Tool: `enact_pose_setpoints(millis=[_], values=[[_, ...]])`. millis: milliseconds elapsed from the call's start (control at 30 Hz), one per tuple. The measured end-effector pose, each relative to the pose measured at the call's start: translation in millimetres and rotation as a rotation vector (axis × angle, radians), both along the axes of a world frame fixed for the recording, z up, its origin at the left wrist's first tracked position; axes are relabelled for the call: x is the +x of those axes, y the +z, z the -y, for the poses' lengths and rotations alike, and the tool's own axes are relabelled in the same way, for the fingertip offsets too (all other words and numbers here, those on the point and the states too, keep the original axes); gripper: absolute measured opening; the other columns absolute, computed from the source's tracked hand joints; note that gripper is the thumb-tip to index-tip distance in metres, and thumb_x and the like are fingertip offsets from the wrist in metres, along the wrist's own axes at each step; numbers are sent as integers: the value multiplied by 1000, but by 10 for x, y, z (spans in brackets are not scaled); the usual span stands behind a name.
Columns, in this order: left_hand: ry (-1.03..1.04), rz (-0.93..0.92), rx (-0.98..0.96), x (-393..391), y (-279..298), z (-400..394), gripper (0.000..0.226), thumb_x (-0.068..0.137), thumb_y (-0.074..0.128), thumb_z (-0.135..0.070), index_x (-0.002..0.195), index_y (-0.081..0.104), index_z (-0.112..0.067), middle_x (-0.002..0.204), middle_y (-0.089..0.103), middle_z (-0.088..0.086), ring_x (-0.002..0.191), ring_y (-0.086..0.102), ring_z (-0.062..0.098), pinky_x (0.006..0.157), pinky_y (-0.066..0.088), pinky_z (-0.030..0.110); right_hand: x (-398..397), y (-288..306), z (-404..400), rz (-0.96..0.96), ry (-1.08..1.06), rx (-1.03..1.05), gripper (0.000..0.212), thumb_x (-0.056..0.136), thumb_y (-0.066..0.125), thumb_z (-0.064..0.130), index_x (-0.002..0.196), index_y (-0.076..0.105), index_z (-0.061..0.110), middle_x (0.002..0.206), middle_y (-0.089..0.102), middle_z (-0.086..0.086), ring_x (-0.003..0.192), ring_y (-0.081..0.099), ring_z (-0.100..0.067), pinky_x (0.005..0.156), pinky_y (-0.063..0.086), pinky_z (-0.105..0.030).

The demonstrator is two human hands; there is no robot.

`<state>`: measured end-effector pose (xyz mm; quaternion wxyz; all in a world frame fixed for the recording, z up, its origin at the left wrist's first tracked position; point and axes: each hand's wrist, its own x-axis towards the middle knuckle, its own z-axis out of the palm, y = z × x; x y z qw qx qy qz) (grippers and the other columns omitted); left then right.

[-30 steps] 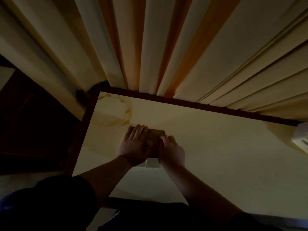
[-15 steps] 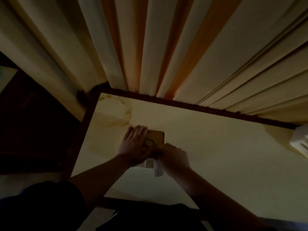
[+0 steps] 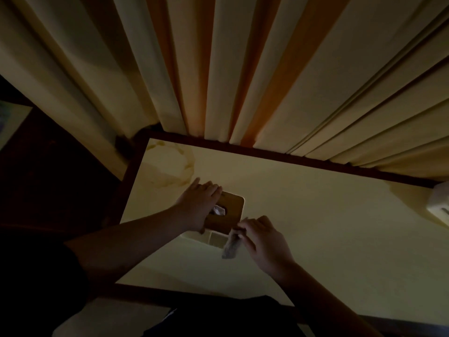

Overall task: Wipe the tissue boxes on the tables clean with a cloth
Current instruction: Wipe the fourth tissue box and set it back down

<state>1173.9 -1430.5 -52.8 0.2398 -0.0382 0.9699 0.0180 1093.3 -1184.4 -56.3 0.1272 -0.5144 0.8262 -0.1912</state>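
Left hand (image 3: pixel 199 205) spread flat on tissue box (image 3: pixel 228 210), right hand (image 3: pixel 261 239) pinching cloth (image 3: pixel 230 246) at frame centre; risk: cloth snags the protruding tissue, dragging it out.

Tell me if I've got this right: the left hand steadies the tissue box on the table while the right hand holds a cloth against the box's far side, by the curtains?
Not quite. In the head view the right hand holds the cloth at the near right corner of the tissue box, not its far side. The left hand does steady the box on the table.
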Motion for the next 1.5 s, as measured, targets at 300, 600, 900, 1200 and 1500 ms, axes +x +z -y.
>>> enact_pose_setpoints(millis=[300, 600, 900, 1200, 1500], values=[[-578, 16, -121, -330, 147, 62, 96, 98, 67, -29, 167, 0, -25, 175, 3, 1, 161, 1, 25, 128, 6, 57, -237, 158, -114, -72, -18, 62, 16, 94, 72, 30, 108, 64, 30, 97, 63, 12, 103, 54, -19, 60, 49, -33], [323, -14, 533, -205, 145, -67, 152, 63, 88, -69, 164, -18, -27, 174, -14, 2, 160, -10, 26, 128, 3, 59, -87, -96, 126, -24, -217, 39, 23, 89, 71, 34, 109, 66, 24, 113, 59, 4, 105, 53, -20, 62, 52, -33], [541, -418, 270, 185, -556, -476, 104, 91, 27, -73, 164, -1, -4, 173, 10, 16, 158, -13, 28, 125, -18, 42, 169, -54, 23, -156, -160, 53, 23, 89, 65, 25, 109, 75, 31, 91, 69, 8, 86, 63, -27, 50, 53, -35], [530, -554, 286, 162, -722, -557, 81, 102, 31, -57, 165, 19, -7, 173, 13, 10, 161, -2, 27, 128, 5, 59, -150, 184, 526, -117, -145, 499, 20, 96, 58, 35, 105, 73, 27, 103, 71, 6, 103, 64, -22, 66, 41, -30], [537, -550, 274, 177, -591, -575, 76, 102, 30, -57, 162, 30, -10, 171, 22, 7, 161, 5, 26, 129, 2, 56, -548, 331, 1303, -92, -245, 449, 21, 96, 65, 25, 108, 80, 33, 112, 77, 4, 105, 72, -24, 84, 53, -32]])
